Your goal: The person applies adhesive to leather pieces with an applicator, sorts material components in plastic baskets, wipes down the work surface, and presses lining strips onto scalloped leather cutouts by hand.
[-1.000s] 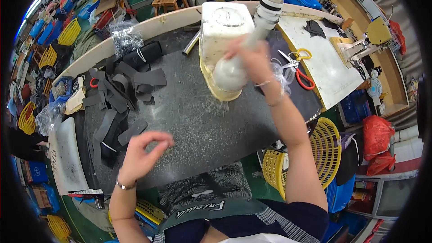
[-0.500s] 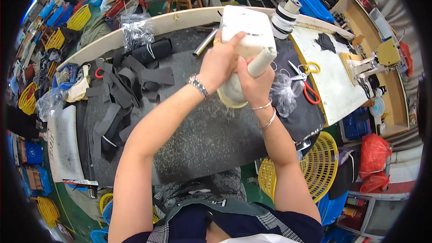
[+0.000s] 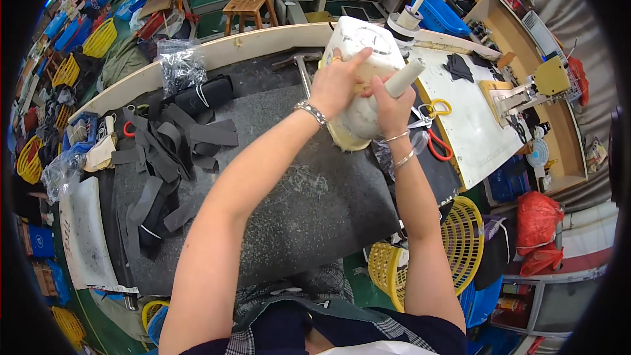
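Over the far part of the dark work mat, I hold a white plastic jug [image 3: 368, 43], tilted, with a yellowed rim [image 3: 346, 137] at its near end. My left hand [image 3: 335, 85] clasps its left side, with the index finger stretched over the top. My right hand [image 3: 393, 110] is closed round the thick pale handle [image 3: 405, 77] sticking out at the jug's right. Most of the right fingers are hidden, as is the jug's inside. To the left, several dark grey fabric strips [image 3: 167, 148] lie in a loose heap.
Red-handled scissors [image 3: 439, 146] and a yellow-handled pair [image 3: 439, 108] lie right of the jug. Behind it stands a spool stack on a rod [image 3: 407, 20]. A sewing machine [image 3: 519, 100] is on the white table at right. Yellow baskets [image 3: 463, 230] stand below the mat's right edge.
The jug and both hands have shifted right and slightly nearer within the view. The jug is more tilted, and a metal hammer-like tool beside it shows more fully. The view itself has shifted.
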